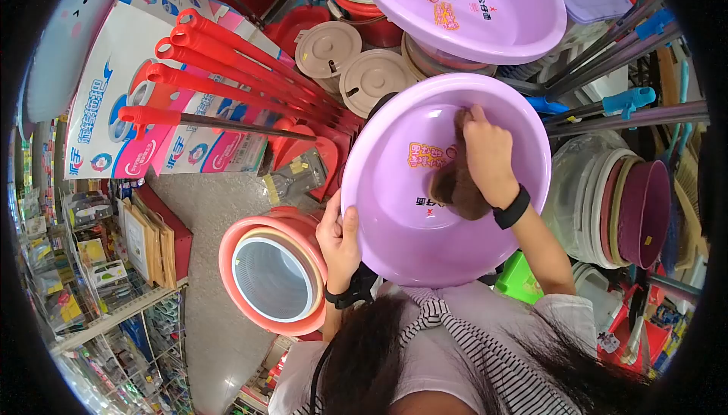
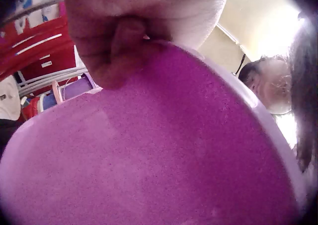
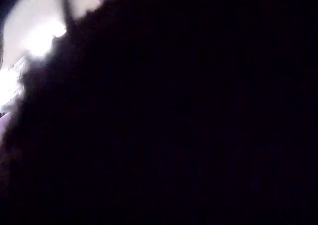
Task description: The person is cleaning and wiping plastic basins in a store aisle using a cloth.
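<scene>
A light purple plastic basin (image 1: 379, 218) is held tilted in front of the person, its inside with printed lettering facing the head camera. At its left edge my left hand (image 1: 338, 242) grips the rim, thumb up near the lip. The left wrist view shows the basin's outer wall (image 2: 124, 155) from below, with the left hand (image 2: 149, 21) at its rim. Inside the basin, my right hand (image 1: 489, 159) holds a brown fuzzy cloth (image 1: 464, 197) against the inner wall. That dark cloth (image 3: 179, 115) blocks most of the right wrist view.
Another purple basin (image 1: 516, 28) stands behind. Red-handled dustpans (image 1: 227, 59) lean at left before printed boxes (image 1: 91, 104). Nested pink and white buckets (image 1: 235, 252) sit on the floor at left. Stacked bins (image 1: 644, 210) and poles (image 1: 660, 115) crowd the right; a goods shelf (image 1: 114, 320) lines the left.
</scene>
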The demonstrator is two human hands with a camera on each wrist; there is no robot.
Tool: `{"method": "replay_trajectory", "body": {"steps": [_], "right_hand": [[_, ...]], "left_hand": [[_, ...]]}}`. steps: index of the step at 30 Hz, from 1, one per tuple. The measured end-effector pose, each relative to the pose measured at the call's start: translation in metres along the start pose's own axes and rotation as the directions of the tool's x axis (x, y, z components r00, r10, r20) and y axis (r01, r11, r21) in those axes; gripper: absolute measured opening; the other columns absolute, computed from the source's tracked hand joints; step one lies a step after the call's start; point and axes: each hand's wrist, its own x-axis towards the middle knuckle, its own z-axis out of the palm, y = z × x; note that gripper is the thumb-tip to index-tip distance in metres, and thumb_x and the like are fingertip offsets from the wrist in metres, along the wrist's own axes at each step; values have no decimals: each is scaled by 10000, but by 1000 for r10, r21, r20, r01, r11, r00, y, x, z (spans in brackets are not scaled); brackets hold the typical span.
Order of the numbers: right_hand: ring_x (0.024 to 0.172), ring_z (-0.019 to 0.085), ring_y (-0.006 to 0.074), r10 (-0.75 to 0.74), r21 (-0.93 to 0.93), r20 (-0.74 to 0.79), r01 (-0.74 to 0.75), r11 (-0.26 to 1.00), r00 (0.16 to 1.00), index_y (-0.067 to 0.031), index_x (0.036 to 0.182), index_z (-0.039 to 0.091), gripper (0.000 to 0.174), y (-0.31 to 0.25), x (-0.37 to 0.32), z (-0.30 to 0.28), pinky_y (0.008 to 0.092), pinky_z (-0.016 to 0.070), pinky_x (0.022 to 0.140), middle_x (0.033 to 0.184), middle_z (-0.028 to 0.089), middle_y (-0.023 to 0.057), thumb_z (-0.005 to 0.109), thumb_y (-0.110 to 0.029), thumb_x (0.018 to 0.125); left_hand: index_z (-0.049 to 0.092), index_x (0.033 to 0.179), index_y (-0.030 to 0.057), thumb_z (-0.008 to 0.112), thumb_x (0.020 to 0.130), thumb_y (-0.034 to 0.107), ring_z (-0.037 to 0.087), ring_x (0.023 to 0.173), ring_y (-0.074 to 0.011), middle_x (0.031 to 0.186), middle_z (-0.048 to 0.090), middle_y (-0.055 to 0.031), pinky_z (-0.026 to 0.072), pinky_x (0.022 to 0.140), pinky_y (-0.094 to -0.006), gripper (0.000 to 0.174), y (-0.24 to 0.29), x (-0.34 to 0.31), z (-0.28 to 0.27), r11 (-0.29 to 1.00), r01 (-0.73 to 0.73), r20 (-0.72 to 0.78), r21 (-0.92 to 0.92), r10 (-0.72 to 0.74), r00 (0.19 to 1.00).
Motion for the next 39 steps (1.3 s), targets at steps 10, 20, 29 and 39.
{"method": "replay_trajectory", "body": {"steps": [10,20,29,39], "right_hand": [[676,681,252,-250,40,515,268,963,820,-99,705,719,75,18,-67,24,362,546,607,752,693,104,654,-102,742],[709,651,356,-708,644,262,428,634,655,-52,731,667,94,-32,-76,29,465,499,622,753,661,154,606,-114,767],[751,612,349,-331,881,-15,169,442,944,-25,810,651,160,-73,-33,-9,415,481,646,793,607,160,631,-179,849],[707,605,260,139,958,-158,117,262,978,1,857,639,144,-70,-20,-48,361,483,647,800,590,125,739,-81,794]], "left_hand": [[482,1353,-89,547,1008,120,570,792,-34,1019,662,-51,451,688,-177,408,2,-2,2,999,-33,48,9,33,998],[484,1346,-98,564,1008,144,576,826,-52,1035,658,-58,455,723,-186,423,1,-4,3,1000,-18,35,-9,18,999],[484,1351,-85,545,1015,151,573,892,-66,1088,643,-60,458,775,-199,415,-5,0,2,996,-65,-2,64,65,998],[471,1367,-69,536,1022,192,537,839,-51,1050,625,-45,437,739,-187,437,-2,6,9,993,-93,55,76,89,995]]}}
